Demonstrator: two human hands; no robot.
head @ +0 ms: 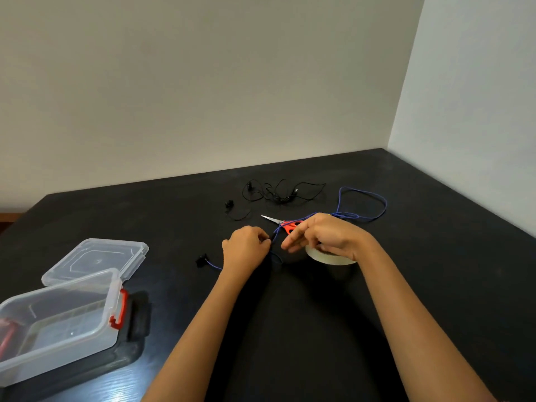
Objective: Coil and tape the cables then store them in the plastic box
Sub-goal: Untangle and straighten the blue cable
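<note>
A blue cable [374,200] lies looped on the black table [435,256], running from the far right down to a black plug [201,259] at the left. My left hand [246,245] pinches the blue cable near its middle. My right hand [324,236] hovers over a roll of clear tape [333,259], fingers loosely extended, with the cable passing by them. A tangled black cable [278,192] lies farther back. The clear plastic box [58,323] with red latches stands open at the near left.
Red-handled scissors [282,221] lie just behind my hands, blades pointing left. The box's clear lid [95,259] lies flat behind the box. Walls close the table off at the back and right.
</note>
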